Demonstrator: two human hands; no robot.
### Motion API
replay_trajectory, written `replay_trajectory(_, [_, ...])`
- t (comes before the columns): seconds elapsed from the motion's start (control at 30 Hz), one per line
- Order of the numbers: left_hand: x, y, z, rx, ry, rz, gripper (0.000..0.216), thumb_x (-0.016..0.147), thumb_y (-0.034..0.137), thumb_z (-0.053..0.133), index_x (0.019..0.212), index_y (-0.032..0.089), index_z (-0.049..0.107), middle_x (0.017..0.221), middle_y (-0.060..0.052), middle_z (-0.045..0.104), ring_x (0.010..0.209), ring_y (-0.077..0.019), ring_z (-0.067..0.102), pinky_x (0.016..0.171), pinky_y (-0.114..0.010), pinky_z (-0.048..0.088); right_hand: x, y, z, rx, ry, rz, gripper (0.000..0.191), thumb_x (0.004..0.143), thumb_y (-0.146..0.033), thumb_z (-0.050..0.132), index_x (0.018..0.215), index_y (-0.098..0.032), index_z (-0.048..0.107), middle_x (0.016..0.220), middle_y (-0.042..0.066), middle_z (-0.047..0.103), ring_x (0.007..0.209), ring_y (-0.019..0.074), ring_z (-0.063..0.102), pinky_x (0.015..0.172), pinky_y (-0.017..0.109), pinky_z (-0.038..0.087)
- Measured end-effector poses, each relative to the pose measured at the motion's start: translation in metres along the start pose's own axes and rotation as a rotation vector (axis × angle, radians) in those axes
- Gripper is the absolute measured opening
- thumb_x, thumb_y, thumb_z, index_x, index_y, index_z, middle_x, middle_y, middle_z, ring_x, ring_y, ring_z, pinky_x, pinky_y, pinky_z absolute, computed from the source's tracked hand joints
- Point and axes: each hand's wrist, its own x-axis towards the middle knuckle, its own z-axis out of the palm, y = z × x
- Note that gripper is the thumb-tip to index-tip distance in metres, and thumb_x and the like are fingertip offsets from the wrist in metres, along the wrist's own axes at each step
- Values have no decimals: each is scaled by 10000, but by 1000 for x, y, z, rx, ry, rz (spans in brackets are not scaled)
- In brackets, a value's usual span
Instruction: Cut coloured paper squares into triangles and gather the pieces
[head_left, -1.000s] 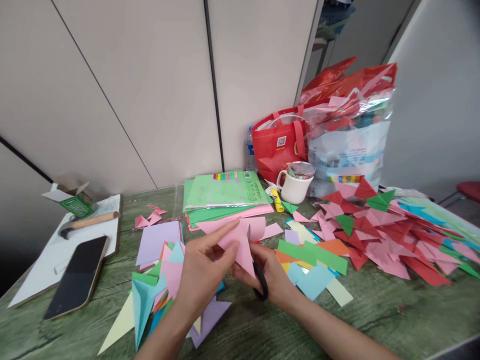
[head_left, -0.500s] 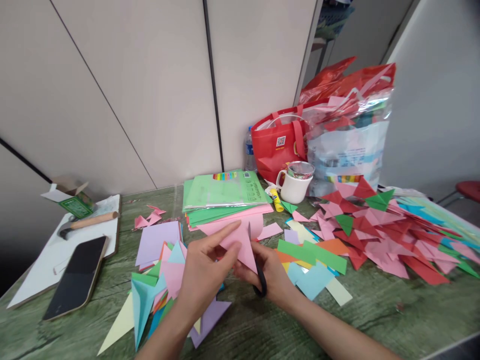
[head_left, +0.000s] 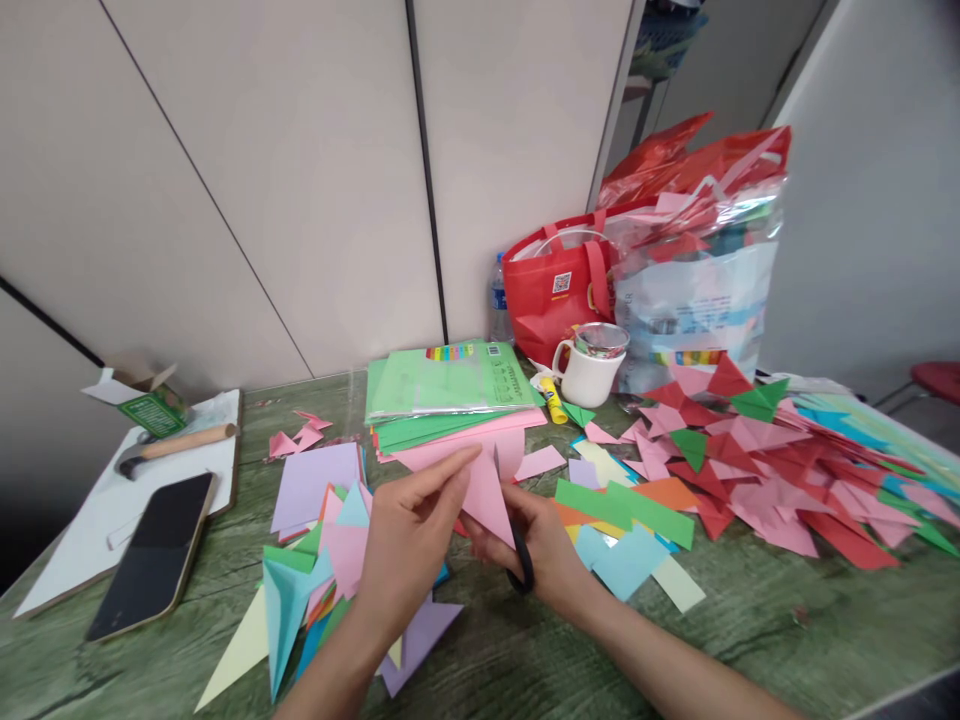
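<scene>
Phone left — mug behind

The scissors blade is slipping out of sight behind the pink paper, just above the right hand's fingers, while the left hand is nudging that sheet across between the fingertips.

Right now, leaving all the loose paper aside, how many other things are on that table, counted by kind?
Phone: 1
Hammer: 1
Scissors: 1, in the right hand, at the pink sheet held by the left hand
Glue stick: 1
Mug: 1
Water bottle: 1
Small box: 1
Bags: 2, a red bag and a clear plastic bag
Total: 9
</scene>
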Motion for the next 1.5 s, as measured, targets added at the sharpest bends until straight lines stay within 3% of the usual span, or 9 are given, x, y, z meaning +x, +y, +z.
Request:
replay_trajectory(0.27, [1, 3, 1, -56, -8, -12, 246, 759, 149, 579, 936, 246, 721, 534, 39, 682, 418, -101, 599, 378, -162, 482, 0, 4, -1, 10, -2, 24, 358, 617, -436, 738, 770, -171, 554, 579, -35, 504, 477, 95, 439, 471, 225, 398])
replay_trajectory(0.73, [0, 2, 1, -103, -70, -74, 282, 789, 176, 551, 1037, 192, 684, 465, 29, 646, 410, -116, 611, 399, -178, 494, -1, 6, -2, 77, 24, 97, 349, 577, -411, 763, 678, -180, 522, 535, -49, 487, 433, 89, 424, 416, 213, 364])
replay_trajectory(1.13, [1, 0, 4, -187, -148, -114, 277, 766, 168, 564, 1007, 184, 698, 423, 46, 604, 402, -106, 585, 447, -186, 486, 3, 0, -1, 102, 100, 39, 248, 574, -292, 759, 612, -171, 546, 488, -49, 488, 429, 78, 400, 410, 190, 333])
replay_trajectory(1.37, [-4, 6, -13, -17, -88, -105, 261, 734, 200, 587, 960, 188, 716, 465, 23, 613, 442, -114, 563, 439, -192, 426, 2, 0, 4, 60, 208, 79, 263, 576, -328, 734, 584, -177, 518, 407, -69, 457, 364, 68, 378, 363, 184, 304])
replay_trajectory(1.5, [-18, -4, -32, 63, -61, -121, 249, 728, 255, 577, 911, 181, 729, 542, -9, 639, 459, -128, 559, 476, -229, 443, -1, -2, 4, -6, 271, 43, 253, 604, -333, 732, 699, -171, 563, 446, -62, 506, 399, 81, 445, 401, 193, 354])
